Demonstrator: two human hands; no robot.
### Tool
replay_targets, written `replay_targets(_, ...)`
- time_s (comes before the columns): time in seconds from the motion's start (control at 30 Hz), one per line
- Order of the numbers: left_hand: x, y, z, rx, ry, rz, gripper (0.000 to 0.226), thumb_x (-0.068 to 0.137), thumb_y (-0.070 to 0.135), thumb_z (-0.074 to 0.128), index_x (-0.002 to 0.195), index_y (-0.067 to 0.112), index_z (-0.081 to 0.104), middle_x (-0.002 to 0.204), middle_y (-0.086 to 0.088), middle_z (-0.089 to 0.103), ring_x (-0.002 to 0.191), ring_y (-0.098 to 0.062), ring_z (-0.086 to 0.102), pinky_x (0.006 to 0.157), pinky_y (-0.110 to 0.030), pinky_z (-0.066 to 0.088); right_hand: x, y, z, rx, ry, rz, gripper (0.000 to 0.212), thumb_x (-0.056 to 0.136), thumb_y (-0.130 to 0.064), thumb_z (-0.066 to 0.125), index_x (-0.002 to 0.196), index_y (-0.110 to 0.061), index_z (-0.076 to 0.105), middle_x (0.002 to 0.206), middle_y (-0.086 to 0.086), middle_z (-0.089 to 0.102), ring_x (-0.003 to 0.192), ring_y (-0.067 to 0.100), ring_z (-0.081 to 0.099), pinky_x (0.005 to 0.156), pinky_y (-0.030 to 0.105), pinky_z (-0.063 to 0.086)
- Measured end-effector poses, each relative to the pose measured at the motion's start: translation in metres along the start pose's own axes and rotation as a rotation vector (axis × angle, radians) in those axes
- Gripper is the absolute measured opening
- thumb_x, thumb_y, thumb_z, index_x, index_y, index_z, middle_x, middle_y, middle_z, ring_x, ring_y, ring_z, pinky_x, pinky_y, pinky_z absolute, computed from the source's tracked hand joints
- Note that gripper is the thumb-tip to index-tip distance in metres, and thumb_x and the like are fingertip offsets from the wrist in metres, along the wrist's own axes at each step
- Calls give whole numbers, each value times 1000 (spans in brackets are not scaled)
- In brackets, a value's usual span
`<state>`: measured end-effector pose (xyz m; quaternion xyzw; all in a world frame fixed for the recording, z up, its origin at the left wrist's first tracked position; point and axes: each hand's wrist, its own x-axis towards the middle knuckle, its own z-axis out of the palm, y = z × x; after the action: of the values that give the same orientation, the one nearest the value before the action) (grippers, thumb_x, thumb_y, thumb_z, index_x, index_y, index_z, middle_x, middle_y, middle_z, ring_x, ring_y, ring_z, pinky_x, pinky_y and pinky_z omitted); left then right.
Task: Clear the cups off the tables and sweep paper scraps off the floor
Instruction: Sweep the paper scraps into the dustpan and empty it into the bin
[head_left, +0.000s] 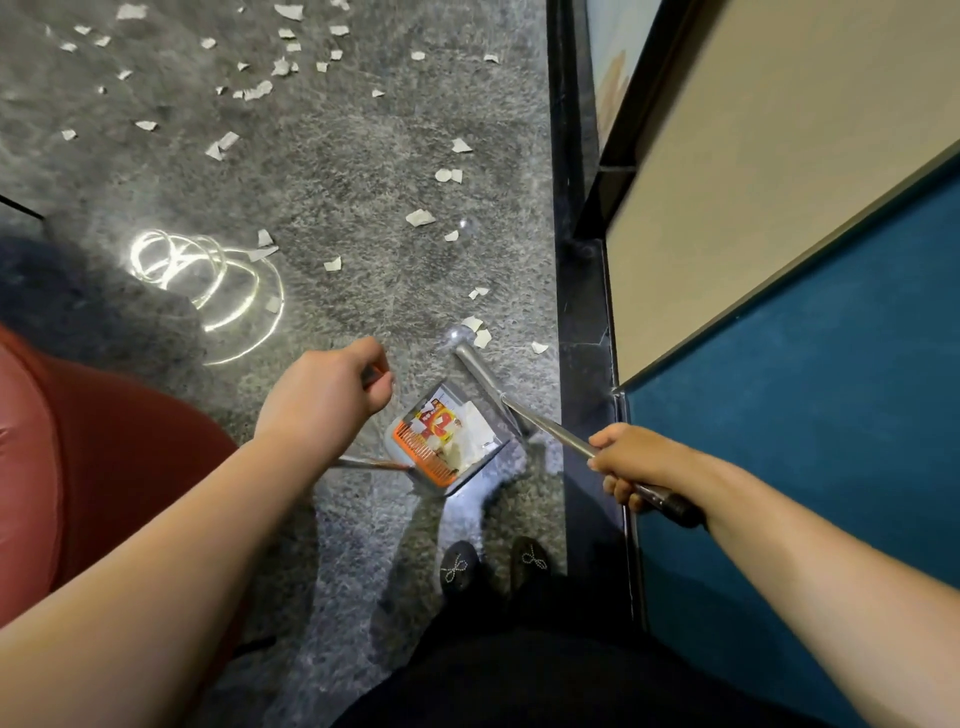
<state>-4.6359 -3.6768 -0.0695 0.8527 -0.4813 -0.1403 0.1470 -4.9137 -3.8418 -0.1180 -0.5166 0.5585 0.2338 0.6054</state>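
White paper scraps (420, 217) lie scattered over the grey speckled floor, thickest at the top left. My left hand (324, 395) grips the top of a dustpan handle, fingers curled round it. The grey dustpan (447, 441) with an orange comb edge stands on the floor just ahead of my feet and holds a printed wrapper and white scraps. My right hand (631, 462) grips a metal broom handle (545, 428) that slants up-left to its head (470, 358) on the floor, beside two scraps.
A red seat (78, 467) fills the left edge. To the right run a dark ledge (582, 312), a beige panel (753, 182) and a blue panel (805, 467). A bright looped reflection (208, 280) shows on the floor. My black shoes (493, 566) stand below the dustpan.
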Motion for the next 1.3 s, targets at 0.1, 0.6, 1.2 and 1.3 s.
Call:
replay_targets(0.1, 9, -6, -7, -1, 25, -6, 12, 86, 29, 69, 89, 19, 63, 74, -10, 69, 71, -33, 65, 63, -41, 54, 3, -6, -5, 10, 12, -37, 14, 92, -2, 40, 85, -12, 45, 50, 7, 37, 37, 13, 32, 37, 19, 29)
replay_targets(0.6, 127, -8, -24, 45, 53, -71, 11, 85, 31, 69, 90, 22, 65, 76, -9, 70, 77, -33, 66, 66, -44, 56, 73, -84, -87, 150, 148, -8, 20, 94, -2, 42, 111, -10, 50, 56, 7, 41, 38, 12, 36, 37, 18, 32)
replay_targets(1.2, 204, -16, -27, 92, 74, -191, 13, 83, 30, 71, 83, 22, 60, 65, -7, 66, 64, -32, 64, 58, -40, 53, 177, -183, -101, -82, -14, 31, 27, 93, 2, 40, 118, -3, 45, 57, 13, 47, 43, 20, 40, 44, 28, 35)
replay_targets(1.3, 204, -17, -27, 84, 61, -199, 13, 83, 32, 69, 82, 23, 59, 66, -6, 66, 64, -31, 64, 59, -40, 53, 185, -192, -95, -122, -27, -29, 38, 93, -1, 42, 131, 0, 41, 60, 14, 48, 41, 20, 41, 43, 27, 36)
